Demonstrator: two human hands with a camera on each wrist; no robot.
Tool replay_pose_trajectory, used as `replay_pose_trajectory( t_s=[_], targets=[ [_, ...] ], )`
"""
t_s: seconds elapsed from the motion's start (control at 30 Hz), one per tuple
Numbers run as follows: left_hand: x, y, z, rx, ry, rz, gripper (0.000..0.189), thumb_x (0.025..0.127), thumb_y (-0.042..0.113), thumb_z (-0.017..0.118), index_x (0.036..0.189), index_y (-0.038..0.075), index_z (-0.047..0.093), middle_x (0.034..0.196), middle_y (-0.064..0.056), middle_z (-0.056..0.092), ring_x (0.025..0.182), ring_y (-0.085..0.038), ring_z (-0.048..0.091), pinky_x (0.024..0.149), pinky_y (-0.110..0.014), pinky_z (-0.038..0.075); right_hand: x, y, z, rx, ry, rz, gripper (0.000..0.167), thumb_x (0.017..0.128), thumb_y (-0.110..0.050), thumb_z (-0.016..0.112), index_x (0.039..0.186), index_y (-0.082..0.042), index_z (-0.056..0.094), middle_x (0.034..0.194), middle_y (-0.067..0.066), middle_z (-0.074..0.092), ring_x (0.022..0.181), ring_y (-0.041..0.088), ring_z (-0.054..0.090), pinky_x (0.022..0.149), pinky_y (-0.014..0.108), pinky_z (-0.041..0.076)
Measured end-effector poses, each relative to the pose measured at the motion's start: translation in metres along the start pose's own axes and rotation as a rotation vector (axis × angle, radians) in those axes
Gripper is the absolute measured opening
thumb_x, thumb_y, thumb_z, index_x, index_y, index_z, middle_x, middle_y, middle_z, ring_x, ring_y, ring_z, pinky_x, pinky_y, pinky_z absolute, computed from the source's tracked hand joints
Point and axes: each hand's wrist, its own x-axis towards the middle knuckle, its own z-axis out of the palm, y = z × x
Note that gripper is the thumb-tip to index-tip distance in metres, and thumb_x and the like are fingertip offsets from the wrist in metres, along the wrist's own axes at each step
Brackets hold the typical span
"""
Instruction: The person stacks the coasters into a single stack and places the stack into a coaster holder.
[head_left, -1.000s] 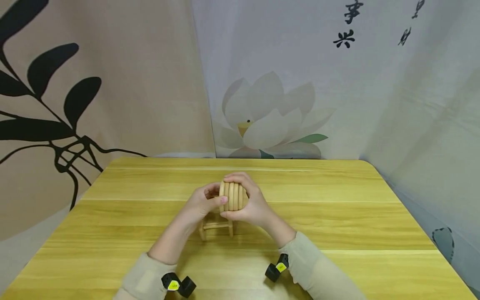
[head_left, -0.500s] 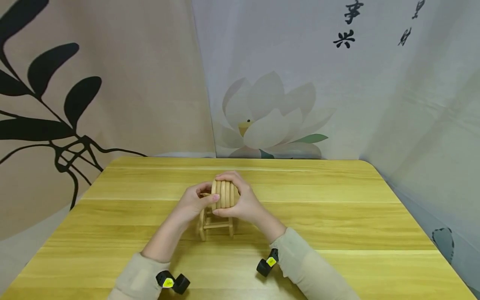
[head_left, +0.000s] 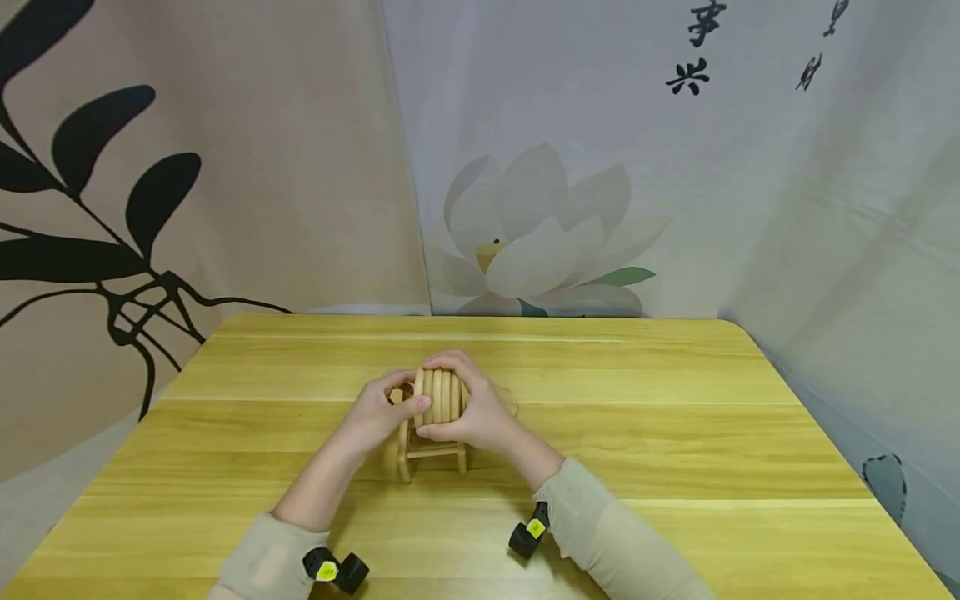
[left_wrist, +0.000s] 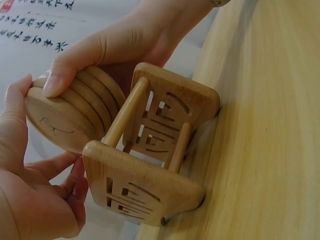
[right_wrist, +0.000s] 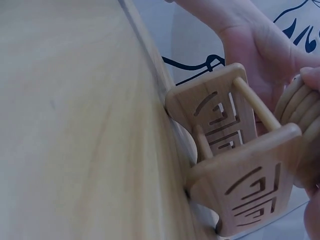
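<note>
A stack of several round wooden coasters (head_left: 442,396) stands on edge between both hands. My right hand (head_left: 480,411) grips the stack by its rims, thumb below and fingers over the top. My left hand (head_left: 375,414) pinches its left end, the thumb on the nearest rim. A line drawing marks the outer coaster's face (left_wrist: 57,125) in the left wrist view. Right beside the stack stands a wooden coaster holder (left_wrist: 142,182), with two carved fretwork sides joined by round bars (right_wrist: 257,104). In the head view the hands and coasters hide the holder's upper part.
The holder stands on a wood-grain table (head_left: 675,450). Behind the table's back edge hang printed cloths (head_left: 555,225) with a lotus and dark leaves. A black wrist camera (head_left: 336,571) sits at the left cuff, another camera (head_left: 529,531) at the right.
Both hands have moved left with the coasters, then slightly down toward the holder, and the stack stays in their grip. The holder has kept its place, with more of its left side showing.
</note>
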Motion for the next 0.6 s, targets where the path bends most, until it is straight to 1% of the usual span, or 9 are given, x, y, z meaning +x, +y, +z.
replay_pose_trajectory(
  t_s=[0.2, 0.3, 0.4, 0.5, 0.6],
  targets=[
    [0.000, -0.004, -0.002, 0.011, 0.001, 0.020, 0.045, 0.089, 0.018, 0.068, 0.129, 0.001, 0.056, 0.114, -0.013, 0.051, 0.105, -0.031, 0.042, 0.082, -0.036, 0.039, 0.000, 0.000, 0.002, 0.010, -0.002, 0.000, 0.075, 0.064, -0.002, 0.088, 0.127, -0.017, 0.051, 0.131, -0.001, 0.047, 0.110, 0.021, 0.050, 0.088, 0.039, 0.050],
    [0.000, -0.006, -0.003, 0.017, -0.001, 0.035, 0.045, 0.089, 0.018, 0.068, 0.128, 0.000, 0.057, 0.114, -0.013, 0.052, 0.108, -0.032, 0.042, 0.083, -0.036, 0.039, 0.000, -0.001, 0.003, 0.004, -0.002, 0.024, 0.075, 0.064, -0.001, 0.088, 0.128, -0.017, 0.050, 0.131, -0.001, 0.047, 0.111, 0.020, 0.050, 0.088, 0.037, 0.050],
    [0.000, -0.008, -0.003, 0.016, 0.004, 0.037, 0.044, 0.089, 0.019, 0.068, 0.128, 0.001, 0.057, 0.115, -0.012, 0.053, 0.109, -0.033, 0.042, 0.084, -0.037, 0.038, 0.001, -0.002, 0.004, -0.008, -0.007, 0.048, 0.076, 0.064, 0.000, 0.088, 0.128, -0.015, 0.051, 0.131, 0.000, 0.047, 0.112, 0.019, 0.049, 0.090, 0.037, 0.049],
    [0.000, -0.010, -0.004, 0.013, 0.009, 0.043, 0.044, 0.089, 0.019, 0.068, 0.128, 0.002, 0.058, 0.115, -0.012, 0.054, 0.111, -0.032, 0.043, 0.089, -0.043, 0.038, 0.001, -0.011, 0.005, -0.015, -0.017, 0.046, 0.073, 0.064, 0.002, 0.087, 0.127, -0.009, 0.051, 0.130, 0.005, 0.047, 0.111, 0.019, 0.049, 0.090, 0.037, 0.048],
    [0.000, -0.012, -0.005, 0.007, 0.003, 0.056, 0.045, 0.089, 0.020, 0.069, 0.128, 0.001, 0.058, 0.116, -0.013, 0.054, 0.114, -0.032, 0.042, 0.097, -0.053, 0.033, 0.002, -0.024, 0.004, -0.002, -0.029, 0.034, 0.070, 0.065, 0.005, 0.085, 0.125, -0.004, 0.050, 0.128, 0.011, 0.047, 0.110, 0.017, 0.049, 0.089, 0.036, 0.049]
  ],
)
